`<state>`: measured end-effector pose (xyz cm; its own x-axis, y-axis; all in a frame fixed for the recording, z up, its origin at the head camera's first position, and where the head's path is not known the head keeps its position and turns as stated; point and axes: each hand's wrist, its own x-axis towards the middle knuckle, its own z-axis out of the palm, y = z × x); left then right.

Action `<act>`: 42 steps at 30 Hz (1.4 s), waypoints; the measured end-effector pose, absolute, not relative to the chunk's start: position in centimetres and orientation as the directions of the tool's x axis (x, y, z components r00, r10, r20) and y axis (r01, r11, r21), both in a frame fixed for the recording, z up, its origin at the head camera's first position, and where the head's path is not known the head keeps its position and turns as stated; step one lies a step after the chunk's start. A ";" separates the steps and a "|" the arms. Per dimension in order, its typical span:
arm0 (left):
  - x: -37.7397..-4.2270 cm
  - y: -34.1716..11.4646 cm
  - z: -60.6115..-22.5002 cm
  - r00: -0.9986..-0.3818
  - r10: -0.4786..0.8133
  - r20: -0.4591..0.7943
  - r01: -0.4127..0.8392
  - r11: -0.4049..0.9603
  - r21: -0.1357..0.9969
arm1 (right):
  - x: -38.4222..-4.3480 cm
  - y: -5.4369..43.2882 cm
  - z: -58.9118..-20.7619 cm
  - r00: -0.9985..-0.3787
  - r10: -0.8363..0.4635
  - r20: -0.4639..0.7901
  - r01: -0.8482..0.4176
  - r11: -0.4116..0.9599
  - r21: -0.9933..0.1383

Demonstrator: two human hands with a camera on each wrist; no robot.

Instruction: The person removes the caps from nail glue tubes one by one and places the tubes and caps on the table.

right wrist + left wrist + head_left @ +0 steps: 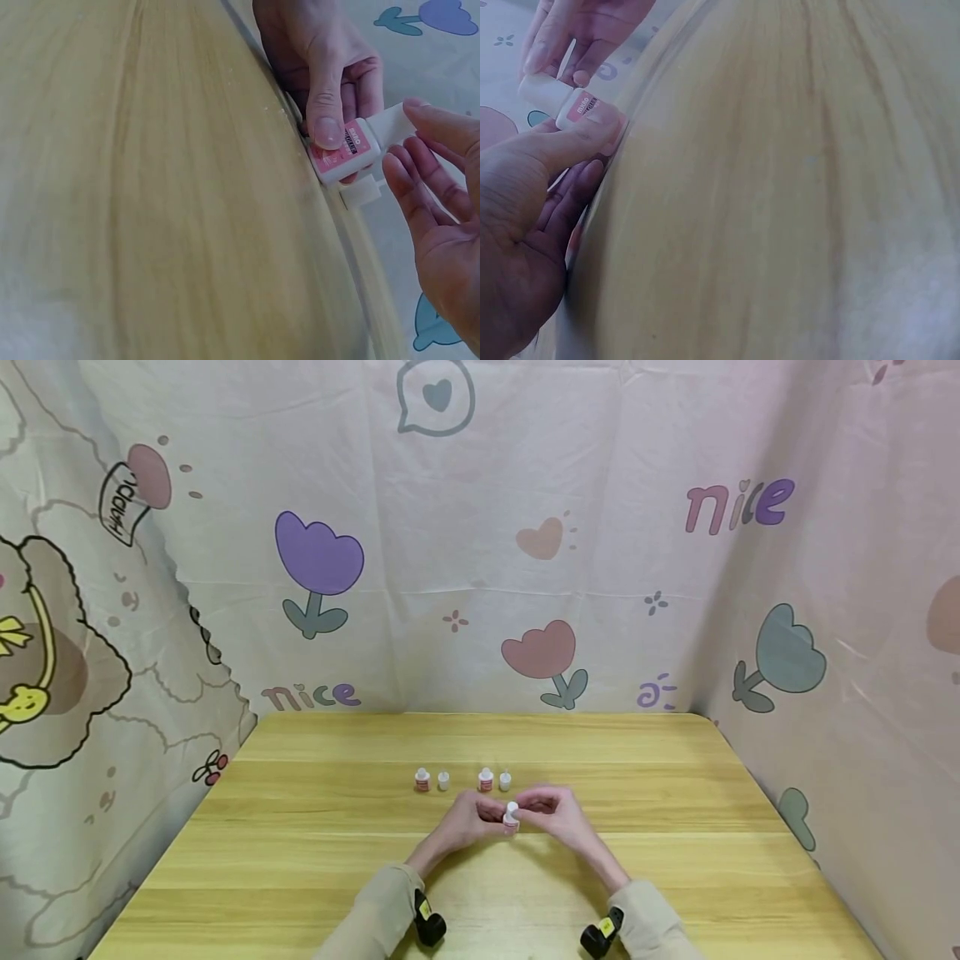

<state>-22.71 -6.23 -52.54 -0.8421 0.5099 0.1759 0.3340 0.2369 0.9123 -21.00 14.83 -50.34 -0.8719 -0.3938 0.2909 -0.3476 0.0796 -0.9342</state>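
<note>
My left hand (474,820) grips a small white bottle (346,156) with a pink label, thumb across the label. The bottle's white cap (388,126) points toward my right hand (553,814), whose thumb and fingertips pinch it. In the left wrist view, the left thumb lies on the pink label (583,107) and the cap (546,91) sits between the other hand's fingers. Behind the hands, in the head view, stand two similar bottles, one on the left (422,781) and one nearer the hands (486,781).
Beside each standing bottle is a small white cap, the left one (443,781) and the right one (505,782), the right with a thin stem upward. They all rest on a wooden table (315,827). A printed cloth (450,568) hangs behind and at both sides.
</note>
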 end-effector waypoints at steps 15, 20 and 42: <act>-22.7 -6.4 -52.5 -0.833 0.523 0.180 0.341 0.231 0.911 | -21.1 13.8 -50.6 -0.914 -0.306 0.267 -0.341 0.223 -0.913; -22.8 -6.4 -52.4 -0.826 0.536 0.173 0.338 0.227 0.913 | -21.1 13.6 -50.6 -0.897 -0.300 0.326 -0.399 0.226 -0.889; -22.9 -6.5 -52.2 -0.805 0.570 0.165 0.353 0.237 0.905 | -19.6 13.2 -48.1 -0.853 -0.324 0.409 -0.495 0.255 -0.831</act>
